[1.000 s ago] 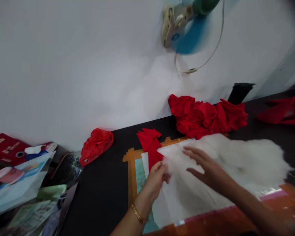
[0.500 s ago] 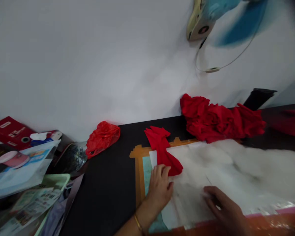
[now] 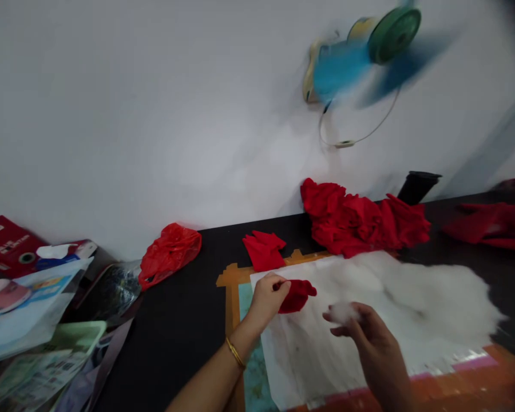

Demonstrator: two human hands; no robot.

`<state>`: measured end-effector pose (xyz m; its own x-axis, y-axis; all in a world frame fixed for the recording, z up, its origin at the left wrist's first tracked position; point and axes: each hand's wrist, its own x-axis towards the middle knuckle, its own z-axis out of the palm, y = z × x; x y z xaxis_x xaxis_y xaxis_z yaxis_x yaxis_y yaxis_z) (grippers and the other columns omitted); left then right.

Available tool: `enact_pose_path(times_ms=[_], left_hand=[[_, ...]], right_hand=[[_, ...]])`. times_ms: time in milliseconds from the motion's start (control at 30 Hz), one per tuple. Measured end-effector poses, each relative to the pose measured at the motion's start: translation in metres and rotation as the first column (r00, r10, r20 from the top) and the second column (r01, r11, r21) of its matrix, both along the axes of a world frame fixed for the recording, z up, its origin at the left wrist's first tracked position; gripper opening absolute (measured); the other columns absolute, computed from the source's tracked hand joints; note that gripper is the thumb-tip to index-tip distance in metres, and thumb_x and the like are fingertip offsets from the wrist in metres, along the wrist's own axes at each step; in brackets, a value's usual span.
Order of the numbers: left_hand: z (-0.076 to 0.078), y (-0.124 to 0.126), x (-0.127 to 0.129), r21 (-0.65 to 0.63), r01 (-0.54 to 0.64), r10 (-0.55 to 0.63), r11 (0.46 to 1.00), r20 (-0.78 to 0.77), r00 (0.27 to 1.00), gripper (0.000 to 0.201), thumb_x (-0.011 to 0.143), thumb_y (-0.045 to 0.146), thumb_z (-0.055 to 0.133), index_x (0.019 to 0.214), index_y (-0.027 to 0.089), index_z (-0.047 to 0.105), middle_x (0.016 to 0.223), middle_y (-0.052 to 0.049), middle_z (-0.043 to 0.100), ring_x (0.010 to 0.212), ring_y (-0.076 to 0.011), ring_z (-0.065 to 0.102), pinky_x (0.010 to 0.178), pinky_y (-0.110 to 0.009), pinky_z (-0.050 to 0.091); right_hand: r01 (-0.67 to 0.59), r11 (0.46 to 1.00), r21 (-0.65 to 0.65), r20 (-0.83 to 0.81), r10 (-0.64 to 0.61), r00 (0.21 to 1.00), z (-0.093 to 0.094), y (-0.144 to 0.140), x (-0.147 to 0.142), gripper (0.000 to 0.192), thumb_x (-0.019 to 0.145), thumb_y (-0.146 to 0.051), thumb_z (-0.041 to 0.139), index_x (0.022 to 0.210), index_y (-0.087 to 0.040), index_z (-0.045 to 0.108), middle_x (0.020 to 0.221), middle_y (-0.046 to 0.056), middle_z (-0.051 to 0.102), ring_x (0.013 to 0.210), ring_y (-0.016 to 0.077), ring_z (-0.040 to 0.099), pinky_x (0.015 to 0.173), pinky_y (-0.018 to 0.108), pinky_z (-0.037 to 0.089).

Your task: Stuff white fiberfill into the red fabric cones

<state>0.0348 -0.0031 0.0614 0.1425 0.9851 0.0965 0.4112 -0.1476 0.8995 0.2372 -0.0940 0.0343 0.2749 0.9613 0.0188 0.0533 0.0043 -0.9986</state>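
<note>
My left hand [image 3: 269,297], with a gold bangle at the wrist, pinches a small red fabric piece [image 3: 298,296] by its left edge, above the white sheet. To the right, my right hand [image 3: 371,337] holds a small tuft of white stuffing [image 3: 343,312] between thumb and fingers, a short gap away from the fabric. A large fluffy mass of white stuffing [image 3: 433,297] spreads over the sheet behind and right of my right hand. More red fabric pieces [image 3: 264,250] lie just beyond my left hand.
A red fabric heap [image 3: 360,220] lies against the wall, beside a black container [image 3: 418,187]. More red cloth [image 3: 493,223] is at right. A red plastic bag [image 3: 170,254] and a green basket [image 3: 83,332] stand left. A fan [image 3: 369,51] with blurred blades hangs above.
My left hand has lifted one red fabric piece off the others. My right hand has risen from the sheet with a tuft of stuffing. The view has shifted slightly.
</note>
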Motion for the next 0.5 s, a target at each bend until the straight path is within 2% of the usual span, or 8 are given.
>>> enact_pose_path(times_ms=[100, 167, 267, 333, 400, 500], left_hand=[[-0.006, -0.008, 0.003, -0.062, 0.046, -0.045, 0.997, 0.009, 0.999, 0.023, 0.081, 0.023, 0.053, 0.063, 0.016, 0.067, 0.063, -0.001, 0.061, 0.061, -0.0146, 0.054, 0.058, -0.026, 0.039], [-0.012, -0.014, 0.004, -0.080, 0.047, -0.047, 0.996, 0.010, 0.999, 0.026, 0.082, 0.024, 0.052, 0.060, 0.016, 0.065, 0.058, 0.000, 0.058, 0.057, -0.0139, 0.051, 0.055, -0.025, 0.037], [-0.016, -0.019, 0.004, -0.038, -0.032, 0.032, 0.999, 0.004, 0.999, 0.025, 0.086, 0.026, 0.050, 0.073, 0.016, 0.069, 0.071, -0.002, 0.063, 0.067, -0.0157, 0.056, 0.063, -0.027, 0.042], [-0.013, -0.022, 0.003, 0.016, -0.083, 0.084, 0.996, -0.004, 0.996, 0.023, 0.088, 0.026, 0.049, 0.082, 0.016, 0.069, 0.084, -0.005, 0.065, 0.079, -0.0173, 0.059, 0.071, -0.029, 0.044], [-0.007, -0.025, 0.004, 0.093, -0.079, 0.081, 0.993, -0.027, 0.996, 0.022, 0.090, 0.025, 0.050, 0.085, 0.018, 0.070, 0.088, -0.005, 0.064, 0.085, -0.0180, 0.059, 0.077, -0.030, 0.045], [0.000, -0.035, 0.012, 0.206, 0.011, -0.001, 0.979, -0.048, 0.999, 0.021, 0.091, 0.021, 0.050, 0.094, 0.020, 0.071, 0.089, -0.005, 0.063, 0.087, -0.0178, 0.059, 0.082, -0.032, 0.046]], right_hand=[[-0.056, 0.996, 0.071, 0.077, 0.051, 0.996, -0.003, 0.017, -0.011, 0.030, 0.086, -0.046, 0.057, 0.101, -0.020, 0.053, 0.088, 0.007, 0.072, 0.073, 0.0218, 0.070, 0.068, 0.032, 0.056], [-0.121, 0.988, 0.096, 0.161, 0.105, 0.981, -0.011, 0.025, -0.021, 0.024, 0.086, -0.041, 0.053, 0.098, -0.021, 0.054, 0.082, 0.004, 0.070, 0.070, 0.0201, 0.067, 0.066, 0.030, 0.054], [-0.241, 0.969, 0.045, 0.303, 0.217, 0.928, -0.028, 0.027, -0.031, 0.020, 0.084, -0.036, 0.049, 0.095, -0.021, 0.056, 0.066, -0.001, 0.065, 0.054, 0.0169, 0.060, 0.053, 0.026, 0.047], [-0.275, 0.961, 0.005, 0.340, 0.257, 0.905, -0.035, 0.022, -0.035, 0.020, 0.084, -0.036, 0.049, 0.093, -0.021, 0.058, 0.058, -0.003, 0.060, 0.042, 0.0144, 0.051, 0.046, 0.025, 0.042], [-0.220, 0.975, 0.005, 0.322, 0.207, 0.924, -0.034, 0.019, -0.035, 0.022, 0.085, -0.038, 0.049, 0.094, -0.021, 0.059, 0.052, -0.006, 0.055, 0.039, 0.0137, 0.047, 0.043, 0.025, 0.039], [-0.072, 0.996, 0.048, 0.254, 0.058, 0.965, -0.022, 0.023, -0.034, 0.027, 0.086, -0.043, 0.051, 0.098, -0.020, 0.059, 0.055, -0.005, 0.057, 0.047, 0.0155, 0.055, 0.049, 0.025, 0.044]])
